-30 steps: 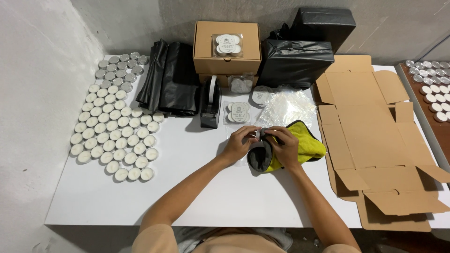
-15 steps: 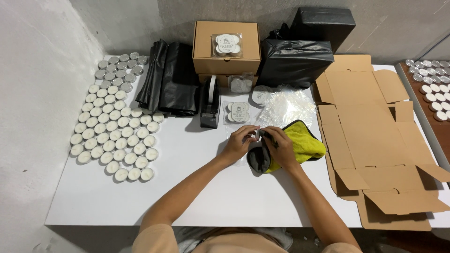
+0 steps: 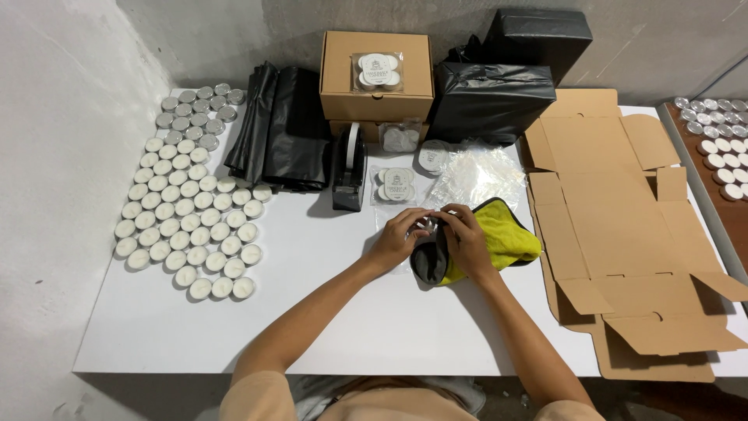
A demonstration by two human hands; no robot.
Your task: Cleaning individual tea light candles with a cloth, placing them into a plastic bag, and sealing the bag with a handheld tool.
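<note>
My left hand point(image 3: 399, 235) and my right hand point(image 3: 466, 238) meet over a yellow cloth with a dark grey edge point(image 3: 506, 238) on the white table point(image 3: 327, 312). Between the fingertips of both hands sits a small silvery tealight point(image 3: 426, 225), mostly hidden by the fingers. The right hand also presses the folded dark part of the cloth. A clear packet of tealights point(image 3: 396, 185) lies just beyond the hands.
Rows of several white tealights point(image 3: 187, 226) cover the table's left. Black bags point(image 3: 282, 136), a tape dispenser point(image 3: 349, 168), a closed brown box point(image 3: 377, 76), black parcels point(image 3: 489, 97), clear bags point(image 3: 477, 173) stand behind. Flattened cardboard point(image 3: 623, 226) lies right; another tealight tray point(image 3: 721, 136) far right.
Both hands stay over the cloth; the fingers have shifted slightly around the small tealight. Nothing else has moved.
</note>
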